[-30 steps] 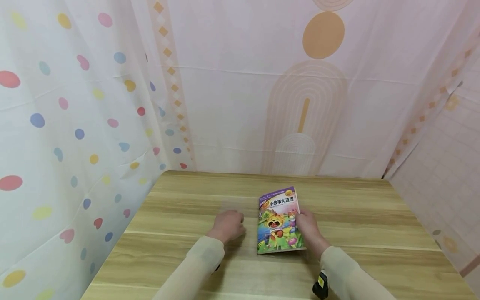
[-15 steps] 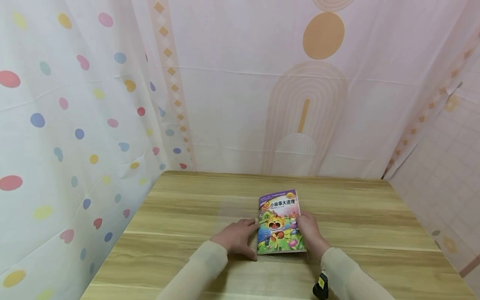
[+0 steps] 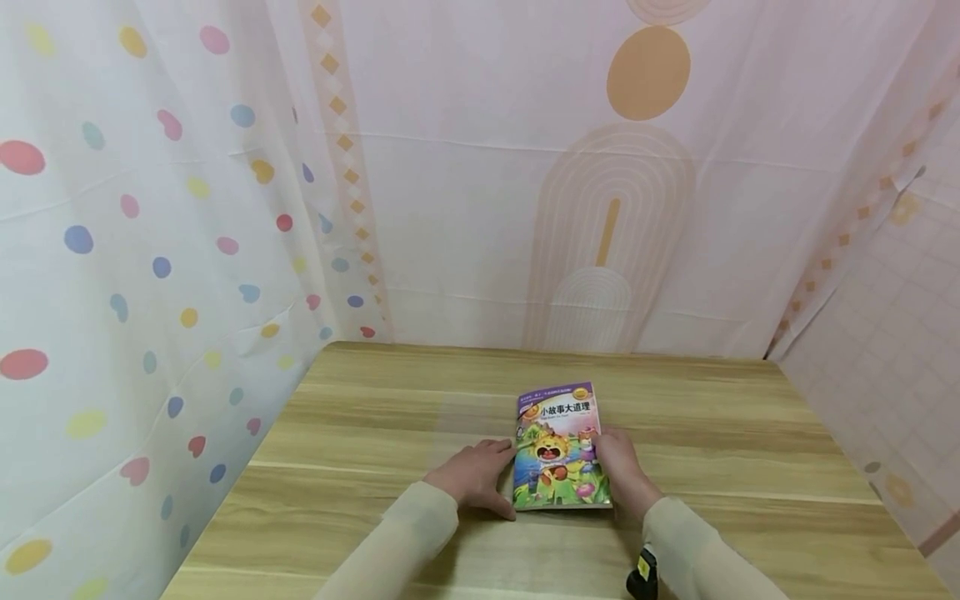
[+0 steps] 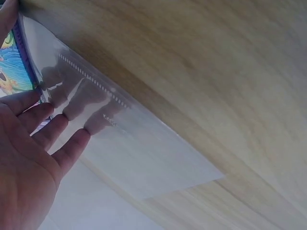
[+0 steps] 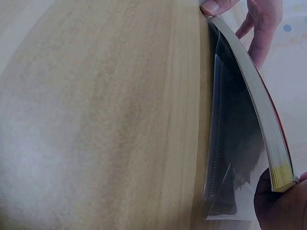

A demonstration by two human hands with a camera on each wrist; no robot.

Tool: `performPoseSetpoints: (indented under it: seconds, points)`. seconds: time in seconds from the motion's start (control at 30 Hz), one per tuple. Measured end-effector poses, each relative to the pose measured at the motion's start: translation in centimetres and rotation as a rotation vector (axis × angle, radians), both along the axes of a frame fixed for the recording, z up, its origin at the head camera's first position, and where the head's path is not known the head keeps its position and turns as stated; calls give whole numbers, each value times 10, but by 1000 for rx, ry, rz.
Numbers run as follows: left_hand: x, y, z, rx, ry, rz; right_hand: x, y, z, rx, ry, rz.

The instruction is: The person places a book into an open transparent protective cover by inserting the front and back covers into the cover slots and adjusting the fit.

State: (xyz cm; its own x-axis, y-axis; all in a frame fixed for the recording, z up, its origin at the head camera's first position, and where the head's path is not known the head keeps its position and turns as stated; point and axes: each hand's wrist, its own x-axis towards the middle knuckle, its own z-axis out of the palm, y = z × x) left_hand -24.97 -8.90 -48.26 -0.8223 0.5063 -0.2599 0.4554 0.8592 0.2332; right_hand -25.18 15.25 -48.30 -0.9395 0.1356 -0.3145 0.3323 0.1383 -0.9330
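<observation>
A children's book (image 3: 557,454) with a purple top band and a cartoon lion on its cover lies tilted over a clear plastic sheet (image 4: 144,163). My right hand (image 3: 624,473) grips the book's right edge, thumb on the cover; the right wrist view shows the page edges (image 5: 263,115) bowed and raised off the sheet there. At the spine, my left hand (image 3: 474,477) touches the left edge with fingers spread and fairly straight. Its fingertips lie against the plastic in the left wrist view, and its thumb (image 5: 211,6) is at the near corner.
A wood-grain table (image 3: 720,433) carries everything. White curtains (image 3: 450,208) with pastel prints close it in at the back and both sides. A small black device (image 3: 642,575) is strapped at the right wrist.
My left hand has moved right from the table to the book's left edge, its fingers spreading. The book's far end has come down slightly; my right hand keeps its grip.
</observation>
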Motion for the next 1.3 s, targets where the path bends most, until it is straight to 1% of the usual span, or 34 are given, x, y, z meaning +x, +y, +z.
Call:
performPoseSetpoints:
  seconds: [0.17, 0.33, 0.5, 0.67, 0.8, 0.97, 1.3]
  points:
    - [0, 1, 0, -5, 3, -4, 0, 1, -3, 48, 5, 4]
    - [0, 0, 1, -8, 10, -7, 0, 2, -6, 129, 17, 26]
    - [0, 0, 2, -15, 18, -13, 1, 6, -11, 252, 48, 64]
    - [0, 0, 2, -18, 17, -16, 1, 8, -13, 412, 114, 121]
    - [0, 1, 3, -13, 11, -12, 2, 7, -13, 498, 127, 131]
    - [1, 2, 2, -14, 12, -4, 3, 6, -15, 543, 109, 138]
    - [1, 1, 3, -17, 13, 4, 1, 4, -20, 631, 176, 150]
